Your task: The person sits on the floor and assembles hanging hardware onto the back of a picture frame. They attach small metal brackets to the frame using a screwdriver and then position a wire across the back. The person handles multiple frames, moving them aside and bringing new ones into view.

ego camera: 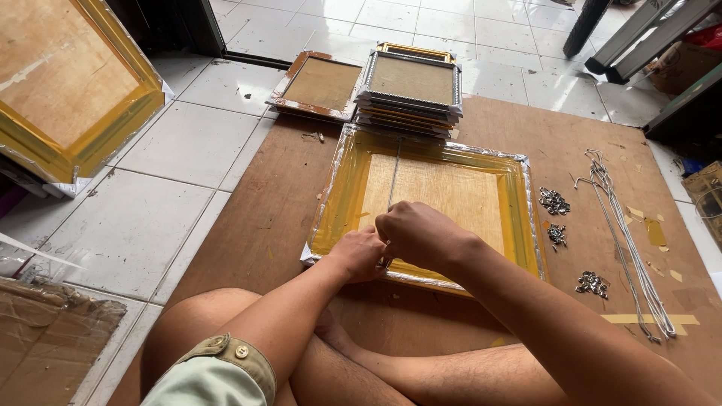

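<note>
A picture frame [342, 195] lies face down on a brown board, its wooden back edged with yellow tape and a silver rim. Both my hands meet at its near edge. My left hand [359, 254] pinches something small at the rim. My right hand [417, 233] is closed over the same spot, holding the near end of a thin grey cord [394, 173] that runs straight across the back toward the far edge. What the fingers grip at the rim is hidden.
A stack of frames [410, 90] and a single brown frame [316, 86] lie beyond. Small metal hangers [554, 201] and a bundle of grey cords [628, 248] rest to the right. A large yellow-taped frame [68, 90] leans at far left. My crossed legs are below.
</note>
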